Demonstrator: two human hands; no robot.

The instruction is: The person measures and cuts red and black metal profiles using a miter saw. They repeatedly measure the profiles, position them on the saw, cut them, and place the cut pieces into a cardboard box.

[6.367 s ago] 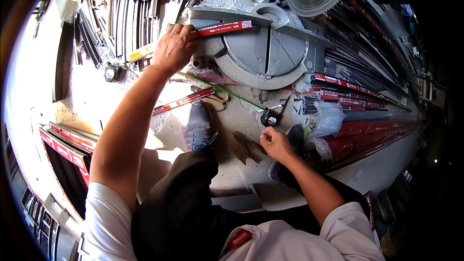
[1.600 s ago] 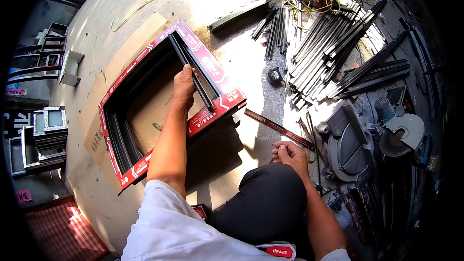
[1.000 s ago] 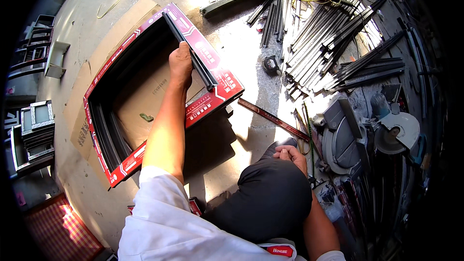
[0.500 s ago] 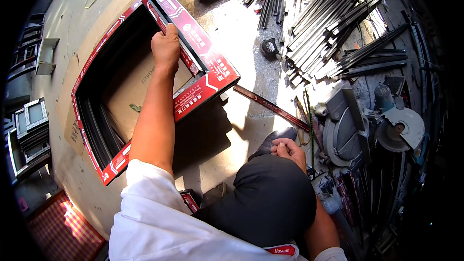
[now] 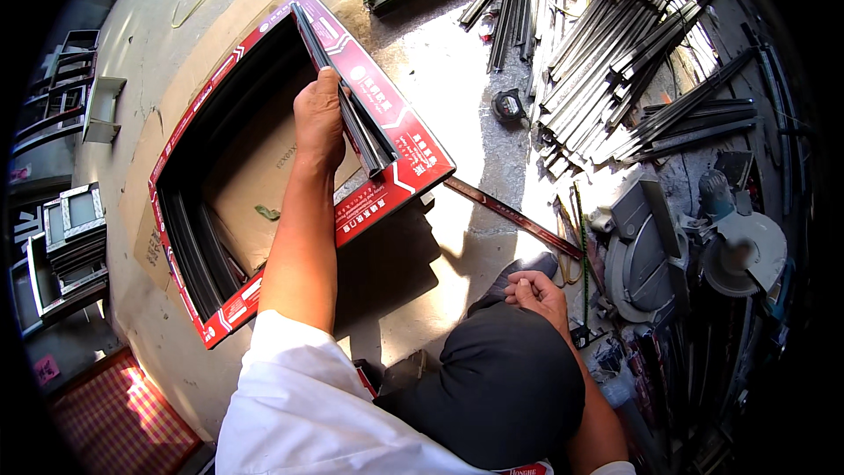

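A large frame (image 5: 200, 97) with red and purple printed film on its faces and black inner channels lies tilted at the left. My left hand (image 5: 319, 114) reaches across it, fingers wrapped round a long dark profile strip (image 5: 360, 130). That strip runs along the inside of the frame's right side, its lower end near the right corner. By my bent knee, my right hand (image 5: 538, 293) is closed, thumb and fingertips pressed together; whatever may be in them cannot be made out.
Cardboard (image 5: 246, 158) lies beneath the frame. A red strip (image 5: 514, 218) pokes out beyond its right corner. Farther right are a tape measure (image 5: 508, 105), a pile of metal profiles (image 5: 607, 62) and a mitre saw (image 5: 646, 264) with a round blade (image 5: 738, 255). Small frames (image 5: 75, 229) stand at far left.
The strip in my left hand has turned, its red printed face giving way to a dark grooved side. The whole view has shifted slightly. My right hand stays by the knee.
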